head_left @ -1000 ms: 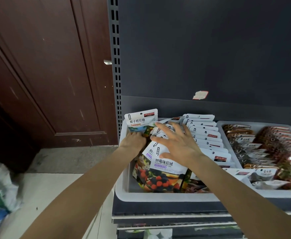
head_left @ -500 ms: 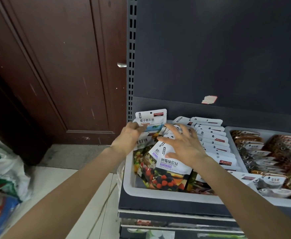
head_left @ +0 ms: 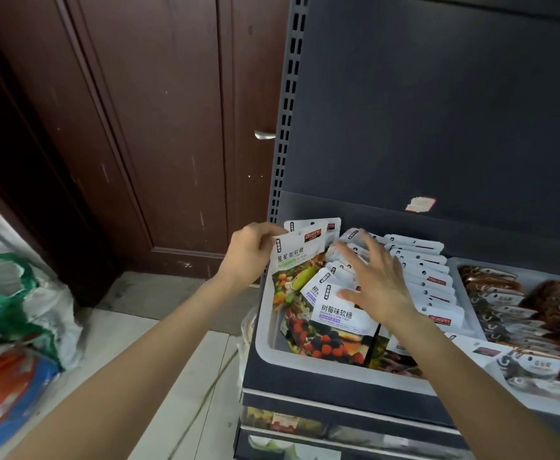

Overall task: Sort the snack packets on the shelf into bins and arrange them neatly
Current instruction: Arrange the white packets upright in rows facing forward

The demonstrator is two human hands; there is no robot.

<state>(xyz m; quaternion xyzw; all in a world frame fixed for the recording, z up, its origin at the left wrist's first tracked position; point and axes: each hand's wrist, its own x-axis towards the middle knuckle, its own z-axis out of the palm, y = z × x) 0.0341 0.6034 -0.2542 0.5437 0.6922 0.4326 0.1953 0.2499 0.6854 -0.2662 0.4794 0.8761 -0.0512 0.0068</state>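
A dark grey shop shelf (head_left: 338,380) stood beside a brown wooden door (head_left: 159,127), with a pale tiled floor (head_left: 159,353) below and printed sacks (head_left: 16,313) heaped at the left edge. Nearest on the shelf, a white bin (head_left: 265,327) was filled with snack packets. At its front a berry packet (head_left: 331,333) was propped upright. Above it the right hand (head_left: 376,283) was spread wide, fingers straight, its thumb touching the berry packet's white top and its fingertips over the row of white-topped packets (head_left: 428,280) stacked behind. At the bin's left rear corner a fruit-printed packet (head_left: 300,267) was held upright by its top corner, pinched by the left hand (head_left: 250,254); a second packet (head_left: 315,225) was seen just behind it, though whether it was gripped too could not be told. To the right, a second white bin (head_left: 464,263) held brown packets (head_left: 517,303).
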